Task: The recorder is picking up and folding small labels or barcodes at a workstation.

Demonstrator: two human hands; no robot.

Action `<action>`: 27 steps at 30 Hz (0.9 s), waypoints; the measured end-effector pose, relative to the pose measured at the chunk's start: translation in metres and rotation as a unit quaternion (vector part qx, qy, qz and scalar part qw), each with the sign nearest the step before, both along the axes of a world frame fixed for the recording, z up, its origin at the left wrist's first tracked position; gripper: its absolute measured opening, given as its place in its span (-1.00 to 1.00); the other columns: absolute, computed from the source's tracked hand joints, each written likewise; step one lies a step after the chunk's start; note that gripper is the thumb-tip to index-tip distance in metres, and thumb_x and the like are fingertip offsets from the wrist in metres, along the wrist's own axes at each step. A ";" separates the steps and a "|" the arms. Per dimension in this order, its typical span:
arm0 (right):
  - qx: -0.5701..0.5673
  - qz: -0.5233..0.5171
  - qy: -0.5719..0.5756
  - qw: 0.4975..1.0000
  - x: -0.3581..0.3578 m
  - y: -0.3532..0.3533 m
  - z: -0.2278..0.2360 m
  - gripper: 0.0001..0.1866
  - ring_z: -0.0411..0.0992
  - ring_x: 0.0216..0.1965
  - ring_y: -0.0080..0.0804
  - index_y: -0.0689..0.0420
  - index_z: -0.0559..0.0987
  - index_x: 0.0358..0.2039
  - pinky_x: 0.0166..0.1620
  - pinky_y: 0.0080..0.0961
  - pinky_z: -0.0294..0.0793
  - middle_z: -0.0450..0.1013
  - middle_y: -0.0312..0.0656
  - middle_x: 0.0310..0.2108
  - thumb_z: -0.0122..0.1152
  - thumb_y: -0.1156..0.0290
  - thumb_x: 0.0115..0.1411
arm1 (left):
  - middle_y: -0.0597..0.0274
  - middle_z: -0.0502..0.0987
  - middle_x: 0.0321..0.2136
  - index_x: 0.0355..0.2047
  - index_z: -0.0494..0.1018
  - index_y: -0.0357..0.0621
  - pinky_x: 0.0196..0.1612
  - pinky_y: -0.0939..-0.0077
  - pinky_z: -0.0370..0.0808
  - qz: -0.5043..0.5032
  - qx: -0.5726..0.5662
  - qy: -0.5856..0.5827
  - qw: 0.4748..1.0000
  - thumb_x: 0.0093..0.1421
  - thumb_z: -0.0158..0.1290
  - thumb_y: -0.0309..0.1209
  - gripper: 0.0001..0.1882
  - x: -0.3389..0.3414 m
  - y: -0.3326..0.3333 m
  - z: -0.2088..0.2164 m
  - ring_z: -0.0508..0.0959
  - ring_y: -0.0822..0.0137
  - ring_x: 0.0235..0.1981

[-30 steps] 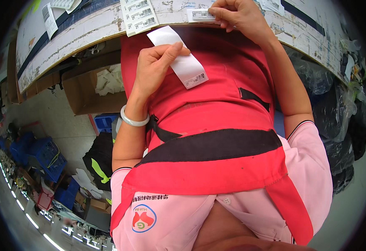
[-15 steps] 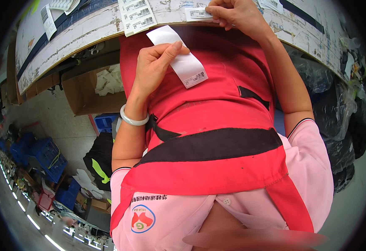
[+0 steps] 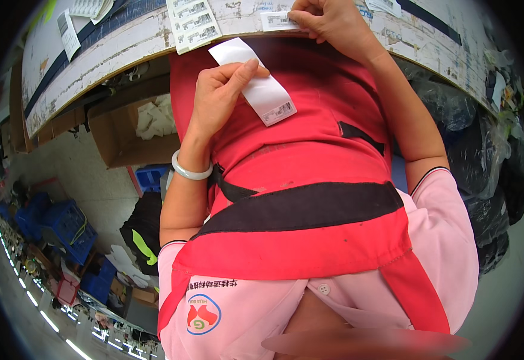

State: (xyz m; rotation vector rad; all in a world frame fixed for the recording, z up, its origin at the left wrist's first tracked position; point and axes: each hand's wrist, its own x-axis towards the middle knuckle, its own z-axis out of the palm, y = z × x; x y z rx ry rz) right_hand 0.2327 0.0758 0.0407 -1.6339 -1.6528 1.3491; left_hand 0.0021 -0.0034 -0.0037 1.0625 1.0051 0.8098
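Two hands in head view. Left hand, upper centre: thumb and finger pinched on the middle of a white label strip, printed end hanging lower right. Right hand, top centre: fingertips at the right end of a small label; pinching or pressing, cannot tell. Strip probably very light, limp, easily creased; best held by blank long edges, clear of print. Surface: scuffed white tabletop, with label sheets. Room: cardboard box left, blue crate lower left, plastic bags right.
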 end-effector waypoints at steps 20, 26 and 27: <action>0.281 -0.230 -0.284 0.887 0.112 0.006 -0.003 -0.72 0.44 -0.55 -0.45 0.24 0.57 -0.24 -0.44 -0.45 0.45 0.48 -0.24 -0.54 0.33 0.34 0.11 | 0.26 0.60 -0.37 -0.09 0.55 -0.26 -0.54 0.75 0.42 0.009 -0.055 -0.019 0.998 0.19 0.17 -0.53 -0.73 0.009 -0.014 0.021 0.50 0.59 -0.55; -0.085 0.232 0.065 0.967 0.016 -0.056 0.003 -0.74 0.41 -0.42 -0.57 0.24 0.63 -0.29 -0.27 -0.55 0.40 0.52 -0.26 -0.50 0.29 0.29 0.16 | 0.23 0.61 -0.35 -0.15 0.58 -0.28 -0.53 0.74 0.44 0.025 -0.052 -0.045 0.997 0.25 0.11 -0.47 -0.80 0.009 -0.014 0.008 0.52 0.56 -0.51; -0.132 0.262 0.074 0.953 0.012 -0.059 -0.004 -0.76 0.37 -0.47 -0.60 0.26 0.63 -0.33 -0.34 -0.58 0.37 0.48 -0.29 -0.53 0.31 0.32 0.14 | 0.22 0.61 -0.35 -0.14 0.58 -0.28 -0.52 0.72 0.45 0.027 -0.052 -0.062 0.996 0.27 0.10 -0.44 -0.79 0.010 -0.013 0.007 0.52 0.55 -0.49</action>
